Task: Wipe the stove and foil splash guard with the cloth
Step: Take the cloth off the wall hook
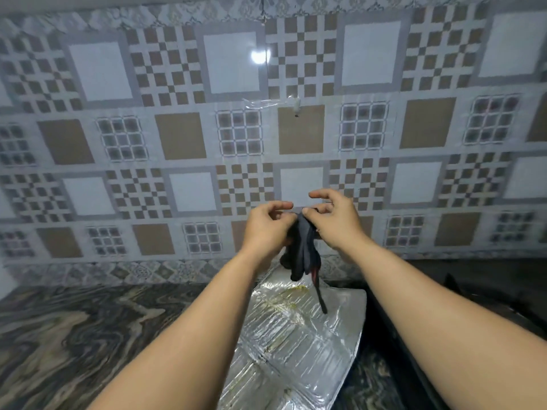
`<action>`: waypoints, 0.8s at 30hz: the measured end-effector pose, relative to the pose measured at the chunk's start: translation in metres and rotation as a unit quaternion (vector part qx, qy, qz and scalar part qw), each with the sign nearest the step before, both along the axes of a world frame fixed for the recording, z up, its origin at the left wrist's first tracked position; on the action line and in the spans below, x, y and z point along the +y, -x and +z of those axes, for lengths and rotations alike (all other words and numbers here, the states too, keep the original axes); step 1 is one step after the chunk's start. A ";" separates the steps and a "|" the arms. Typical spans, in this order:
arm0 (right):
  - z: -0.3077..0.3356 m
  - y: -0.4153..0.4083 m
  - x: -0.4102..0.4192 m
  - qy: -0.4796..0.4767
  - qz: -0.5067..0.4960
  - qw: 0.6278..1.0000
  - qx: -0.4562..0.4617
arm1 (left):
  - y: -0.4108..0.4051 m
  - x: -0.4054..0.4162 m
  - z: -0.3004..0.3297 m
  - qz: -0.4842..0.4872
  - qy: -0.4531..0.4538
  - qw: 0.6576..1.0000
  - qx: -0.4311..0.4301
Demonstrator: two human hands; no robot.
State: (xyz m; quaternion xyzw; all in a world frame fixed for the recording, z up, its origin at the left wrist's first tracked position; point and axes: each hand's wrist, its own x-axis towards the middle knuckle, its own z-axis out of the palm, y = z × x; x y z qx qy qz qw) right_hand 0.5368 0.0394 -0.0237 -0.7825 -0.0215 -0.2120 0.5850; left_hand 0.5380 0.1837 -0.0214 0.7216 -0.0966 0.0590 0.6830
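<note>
A dark grey cloth [303, 250] hangs bunched between both hands, held up in front of the tiled wall. My left hand [266, 229] grips its upper left part. My right hand [334, 220] pinches its top edge with thumb and forefinger, the other fingers spread. A thin dark strip of the cloth dangles down toward the foil splash guard [296, 338], a crinkled silver panel with yellowish stains near its top. The black stove [485, 300] shows only partly at the right edge, behind my right forearm.
A dark marbled countertop [88, 335] spreads to the left of the foil. The patterned tile wall [177, 137] rises straight ahead, with a small white hook [295, 105] and a strip of clear tape stuck on it.
</note>
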 end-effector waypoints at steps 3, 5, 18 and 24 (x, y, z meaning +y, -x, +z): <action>-0.002 0.020 -0.007 -0.070 0.021 0.997 0.016 | 0.012 -0.016 -0.005 -0.031 0.046 0.998 0.009; -0.001 0.031 -0.015 -0.151 0.045 0.987 0.025 | 0.019 -0.025 -0.007 -0.057 0.077 0.995 0.011; -0.022 0.059 -0.098 -0.264 0.143 0.954 0.015 | 0.045 -0.096 -0.005 -0.043 0.065 0.997 -0.025; -0.041 0.064 -0.138 -0.050 0.175 0.982 0.056 | 0.046 -0.136 -0.004 -0.060 0.109 0.992 0.009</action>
